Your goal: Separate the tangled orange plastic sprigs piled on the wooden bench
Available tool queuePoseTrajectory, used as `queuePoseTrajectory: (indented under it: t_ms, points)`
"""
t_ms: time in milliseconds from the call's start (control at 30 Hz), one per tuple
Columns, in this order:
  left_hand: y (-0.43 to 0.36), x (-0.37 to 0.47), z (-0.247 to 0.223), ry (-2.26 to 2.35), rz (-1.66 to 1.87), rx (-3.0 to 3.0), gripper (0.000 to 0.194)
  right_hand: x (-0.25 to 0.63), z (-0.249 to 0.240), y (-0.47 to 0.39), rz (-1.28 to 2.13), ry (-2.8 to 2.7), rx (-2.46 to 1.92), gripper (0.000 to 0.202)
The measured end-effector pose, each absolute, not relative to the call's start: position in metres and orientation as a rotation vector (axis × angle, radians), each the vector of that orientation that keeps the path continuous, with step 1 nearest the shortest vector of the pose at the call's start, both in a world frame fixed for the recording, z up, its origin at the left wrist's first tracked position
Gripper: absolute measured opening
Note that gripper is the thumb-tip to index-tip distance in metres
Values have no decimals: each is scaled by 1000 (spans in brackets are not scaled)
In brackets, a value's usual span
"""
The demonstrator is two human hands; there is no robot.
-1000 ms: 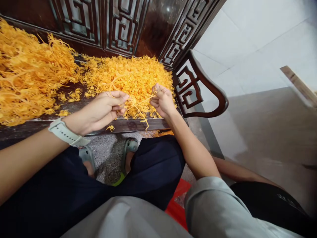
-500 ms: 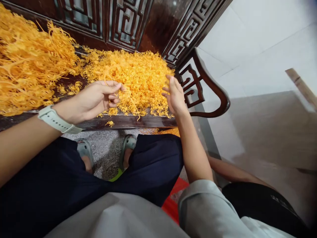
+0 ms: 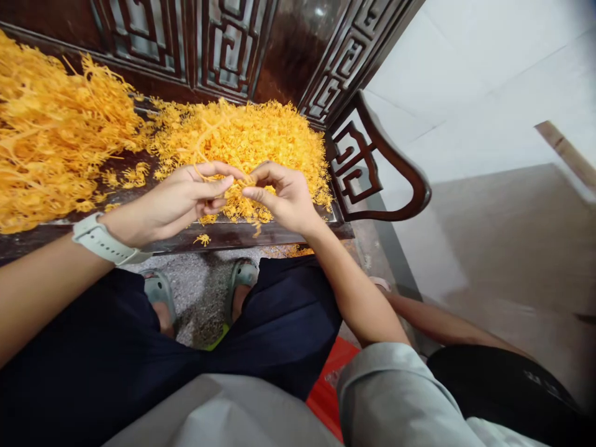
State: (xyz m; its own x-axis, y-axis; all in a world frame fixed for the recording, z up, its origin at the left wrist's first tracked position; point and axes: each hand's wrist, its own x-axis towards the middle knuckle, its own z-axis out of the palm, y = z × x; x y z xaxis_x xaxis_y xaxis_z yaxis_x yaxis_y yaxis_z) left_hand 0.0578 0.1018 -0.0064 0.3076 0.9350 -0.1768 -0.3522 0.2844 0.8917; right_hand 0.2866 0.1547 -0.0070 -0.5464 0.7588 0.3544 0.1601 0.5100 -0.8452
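My left hand (image 3: pixel 179 197), with a pale watch strap (image 3: pixel 105 239) on its wrist, pinches a thin orange plastic strand (image 3: pixel 200 148) that curls up behind the fingers. Close against its fingertips, my right hand (image 3: pixel 288 197) is closed with thumb and forefinger on the small orange bits of the same strand. Exactly which bit the right fingers grip is partly hidden. Both hands are just above a heap of small spidery orange plastic pieces (image 3: pixel 288 136) on a dark wooden bench (image 3: pixel 274 234). One loose piece (image 3: pixel 202 239) lies at the bench's front edge.
At the left rises a taller heap of longer orange strands (image 3: pixel 46 130). A carved backrest (image 3: pixel 228 49) runs behind the heaps, and a curved armrest (image 3: pixel 421 192) closes the bench's right end. Another person's arm (image 3: pixel 442 320) shows at lower right. Something red (image 3: pixel 328 397) lies below.
My right hand has moved left from the heap's right side to meet my left hand, and its fingers have closed on the strand. My left hand still holds it.
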Motion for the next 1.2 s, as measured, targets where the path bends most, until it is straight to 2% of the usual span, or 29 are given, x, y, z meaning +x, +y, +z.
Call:
queuePoseTrajectory:
  t_ms: [67,133,233,367,500,567,800,900,1000,1067,1200]
  points:
    - [98,57,-2,839,974,869,24,285,-7,158,1040,-1856,-791,57]
    - [92,57,5,847,955,931,17,289,-2,164,1037,-1736,-856,54]
    - [86,52,10,897,917,1004,28,315,10,180,937,-1549,-1018,43]
    - [88,35,6,923,977,859,25,359,2,202,813,-1338,-1148,33]
    - [95,25,5,802,1060,602,31,359,-31,198,1012,-1535,-1213,60]
    - [97,27,8,787,1066,532,28,344,-35,187,1068,-1690,-1217,66]
    - [94,42,13,698,1033,526,37,301,-1,144,1200,-1970,-918,53]
    - [94,42,7,697,1006,538,27,293,-2,137,1300,-1966,-898,41]
    - [93,43,5,760,966,617,15,289,-7,138,1412,-1820,-917,41]
    - [93,43,7,788,952,666,13,294,-4,140,1381,-1717,-916,41]
    - [101,28,5,869,901,692,15,326,18,149,1100,-1437,-845,34]
